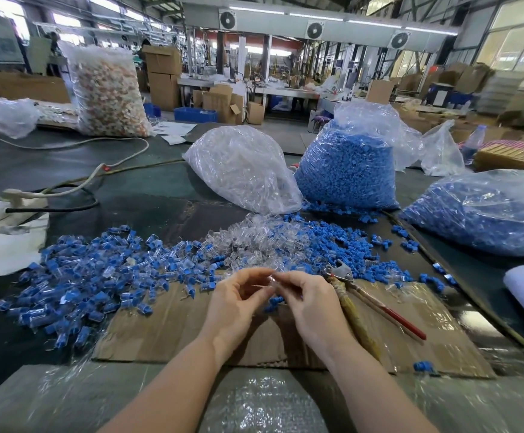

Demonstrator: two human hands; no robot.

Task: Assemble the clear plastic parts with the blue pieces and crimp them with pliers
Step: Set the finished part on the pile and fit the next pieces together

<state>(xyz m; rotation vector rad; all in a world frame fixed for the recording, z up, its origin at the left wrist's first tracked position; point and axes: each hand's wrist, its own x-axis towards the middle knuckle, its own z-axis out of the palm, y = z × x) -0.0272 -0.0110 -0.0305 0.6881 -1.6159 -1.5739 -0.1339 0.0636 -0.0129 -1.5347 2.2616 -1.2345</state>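
Both hands, left hand point(234, 295) and right hand point(306, 300), pinch what seems a clear plastic part point(271, 281); it could slip into the loose pile point(254, 242), unassembled.

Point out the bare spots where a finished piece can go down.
Bare cardboard lies between the assembled pile and the left hand; more lies right of the pliers. Ahead of both hands, the clear parts and loose blue pieces crowd the table.
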